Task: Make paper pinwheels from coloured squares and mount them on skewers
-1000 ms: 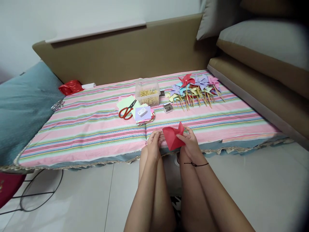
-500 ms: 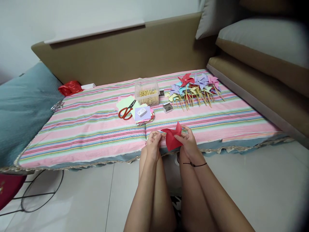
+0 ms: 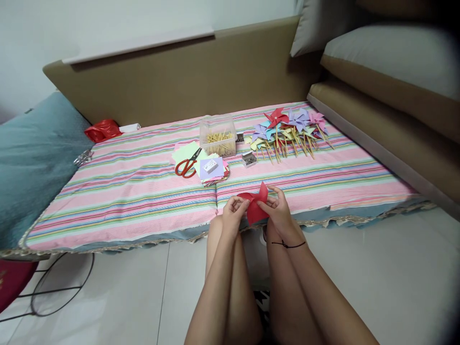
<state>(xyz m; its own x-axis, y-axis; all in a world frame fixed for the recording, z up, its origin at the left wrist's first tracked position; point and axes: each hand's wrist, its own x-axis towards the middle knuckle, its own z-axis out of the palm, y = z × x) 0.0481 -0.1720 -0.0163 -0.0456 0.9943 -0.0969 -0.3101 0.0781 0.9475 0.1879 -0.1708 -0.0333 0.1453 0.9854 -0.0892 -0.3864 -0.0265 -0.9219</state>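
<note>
Over my knees, at the front edge of the striped cloth, I hold a red paper pinwheel (image 3: 256, 211) with its blades partly folded in. My right hand (image 3: 278, 208) pinches it from the right, thumb near its middle. From the left, my left hand (image 3: 235, 211) has thumb and fingertips closed on one corner of the paper, close to the centre. Whether a small pin is also between those fingertips I cannot tell. Beyond my hands stands a small open box of pins (image 3: 249, 159).
Finished pinwheels on sticks (image 3: 293, 127) lie in a heap at right. A clear tub of sticks (image 3: 218, 139), red-handled scissors (image 3: 187, 166) and stacked coloured paper (image 3: 212, 168) are mid-bed on the striped cloth (image 3: 125, 191). A red plastic bag (image 3: 103, 130) sits far left.
My left hand has moved right, bringing its fingertips in to the pinwheel's centre, and a left corner of the red paper is now folded inward. My right hand keeps its hold.
</note>
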